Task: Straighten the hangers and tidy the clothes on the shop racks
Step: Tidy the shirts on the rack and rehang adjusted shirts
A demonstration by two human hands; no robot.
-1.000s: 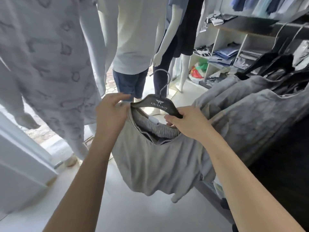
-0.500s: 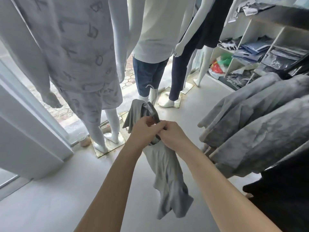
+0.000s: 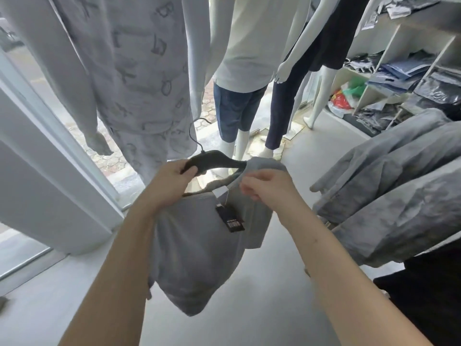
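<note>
1. While the left hand [image 3: 172, 182] curls its fingers round the bare left end of the dark hanger [image 3: 212, 159], the right hand [image 3: 267, 189] pinches the neck edge of the grey shirt [image 3: 197, 250] between thumb and fingertips; the 2 hands are apart, where 0.5 s ago they were bunched together over the cloth.
2. Only the hanger's right arm is inside the shirt, under the raised shoulder just above the right hand; its left arm is uncovered; its wire hook [image 3: 193, 132] leans up and left; 1 s ago the hanger was level, with a hand at each end.
3. The shirt hangs below both hands over the floor [image 3: 262, 308], spread wider than the twisted strip of 0.5 s ago; a black tag [image 3: 230, 219] dangles on its front below the neck.
4. Beyond the hands stand 3 mannequins [image 3: 282, 72]; they wear a patterned pale set [image 3: 139, 71], a white top [image 3: 239, 58] with blue shorts [image 3: 232, 108], and dark trousers [image 3: 282, 108].
5. Grey garments [image 3: 399, 186] hang in a row at right; behind them are shelves [image 3: 369, 36] with folded clothes [image 3: 404, 71].
</note>
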